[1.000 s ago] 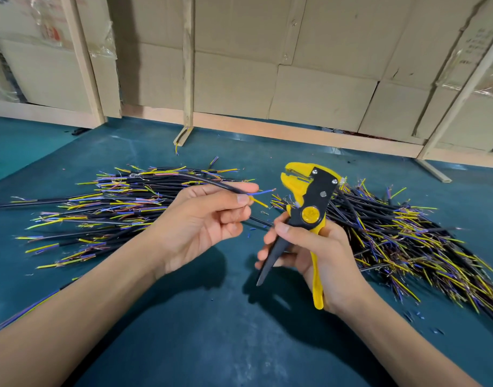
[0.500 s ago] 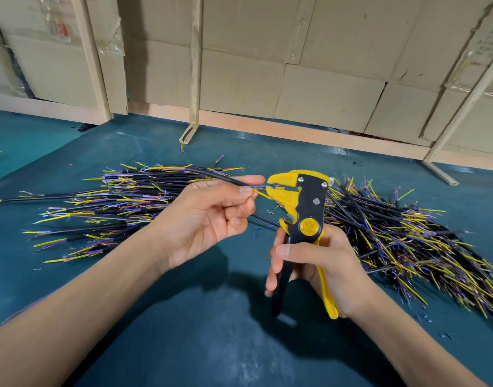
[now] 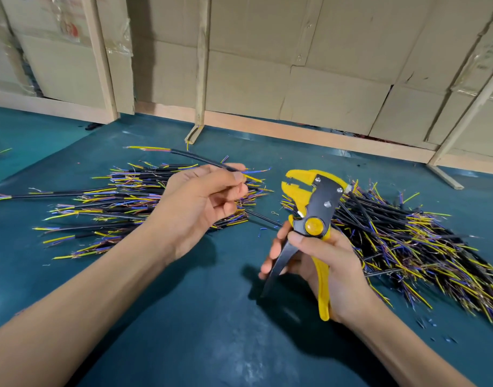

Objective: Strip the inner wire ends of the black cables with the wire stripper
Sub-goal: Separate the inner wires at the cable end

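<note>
My left hand point(image 3: 200, 202) pinches one black cable point(image 3: 200, 159) between thumb and forefinger. The cable slants up and to the left, and its blue and yellow inner wires point(image 3: 255, 174) stick out to the right of my fingertips. My right hand point(image 3: 320, 261) grips the handles of a yellow and black wire stripper point(image 3: 313, 213). Its yellow jaws point(image 3: 295, 181) point up and left, a short gap away from the wire ends. The handles are spread apart.
A pile of black cables point(image 3: 122, 205) with coloured ends lies on the teal mat point(image 3: 211, 331) behind my left hand. A bigger pile point(image 3: 401, 241) spreads to the right of the stripper. Bits of stripped insulation point(image 3: 435, 328) dot the mat. Cardboard walls with wooden posts point(image 3: 200, 65) stand behind.
The wire ends were in the stripper jaws half a second ago; now they are out. My left hand has drawn the cable left and up, and the stripper handles have spread.
</note>
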Motion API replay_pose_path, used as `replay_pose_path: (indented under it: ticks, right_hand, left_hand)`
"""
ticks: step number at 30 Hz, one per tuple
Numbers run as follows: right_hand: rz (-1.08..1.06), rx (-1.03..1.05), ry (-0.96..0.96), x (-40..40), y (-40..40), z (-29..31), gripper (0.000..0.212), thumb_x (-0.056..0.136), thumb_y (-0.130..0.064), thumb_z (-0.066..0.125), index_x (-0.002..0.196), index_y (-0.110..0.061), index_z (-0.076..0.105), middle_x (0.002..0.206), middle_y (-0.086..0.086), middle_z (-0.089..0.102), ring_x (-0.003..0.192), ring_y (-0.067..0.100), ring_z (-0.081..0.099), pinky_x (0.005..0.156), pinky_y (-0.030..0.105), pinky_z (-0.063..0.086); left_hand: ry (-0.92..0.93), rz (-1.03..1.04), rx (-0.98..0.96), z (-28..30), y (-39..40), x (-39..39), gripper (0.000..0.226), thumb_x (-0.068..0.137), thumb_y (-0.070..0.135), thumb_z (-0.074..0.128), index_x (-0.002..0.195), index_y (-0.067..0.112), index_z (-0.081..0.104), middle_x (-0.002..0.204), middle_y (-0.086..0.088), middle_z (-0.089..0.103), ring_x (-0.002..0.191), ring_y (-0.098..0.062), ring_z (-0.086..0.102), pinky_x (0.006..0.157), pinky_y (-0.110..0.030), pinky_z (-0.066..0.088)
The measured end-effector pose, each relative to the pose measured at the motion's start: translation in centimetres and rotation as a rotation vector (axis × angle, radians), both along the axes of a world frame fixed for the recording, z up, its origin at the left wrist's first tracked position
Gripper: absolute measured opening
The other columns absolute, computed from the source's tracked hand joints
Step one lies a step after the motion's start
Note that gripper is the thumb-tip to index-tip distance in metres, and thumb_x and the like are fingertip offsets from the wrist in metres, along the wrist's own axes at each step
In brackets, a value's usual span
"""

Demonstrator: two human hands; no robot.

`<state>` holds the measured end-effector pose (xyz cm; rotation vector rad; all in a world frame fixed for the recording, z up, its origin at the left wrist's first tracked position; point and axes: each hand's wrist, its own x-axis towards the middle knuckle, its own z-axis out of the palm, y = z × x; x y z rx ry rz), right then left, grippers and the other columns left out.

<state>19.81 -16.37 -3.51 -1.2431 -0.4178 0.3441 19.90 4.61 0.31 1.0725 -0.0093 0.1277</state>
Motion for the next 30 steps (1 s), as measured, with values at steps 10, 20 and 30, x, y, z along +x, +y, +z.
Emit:
replay_pose_path:
  ticks: [10, 20, 30]
  right_hand:
    - [0.0, -0.042, -0.074, -0.4, 0.2, 0.2, 0.015, 0.081, -0.024, 0.07, 0.09, -0.012, 0.073, 0.081, 0.02, 0.068, 0.07, 0.046, 0.069, 0.073, 0.056, 0.055]
    - [0.009, -0.041, -0.093, -0.7, 0.2, 0.3, 0.015, 0.081, -0.023, 0.069, 0.091, -0.012, 0.073, 0.08, 0.021, 0.067, 0.071, 0.046, 0.069, 0.068, 0.045, 0.056]
    - [0.017, -0.032, -0.082, -0.4, 0.2, 0.1, 0.017, 0.082, -0.021, 0.069, 0.091, -0.007, 0.071, 0.079, 0.023, 0.065, 0.07, 0.047, 0.068, 0.071, 0.054, 0.056]
  left_hand:
    - [-0.123, 0.032, -0.189, 0.0, -2.8, -1.3, 0.013, 0.077, 0.01, 0.074, 0.09, 0.01, 0.075, 0.089, -0.012, 0.075, 0.1, -0.03, 0.074, 0.076, -0.031, 0.06]
    - [-0.221, 0.247, -0.101, -0.6, -3.9, -1.8, 0.009, 0.086, 0.0, 0.074, 0.092, 0.005, 0.07, 0.091, -0.019, 0.075, 0.086, -0.031, 0.076, 0.073, -0.036, 0.061]
    - [-0.252, 0.296, -0.084, -1.0, -4.8, -2.1, 0.007, 0.086, -0.002, 0.074, 0.091, 0.0, 0.07, 0.085, -0.015, 0.076, 0.086, -0.03, 0.077, 0.073, -0.037, 0.062]
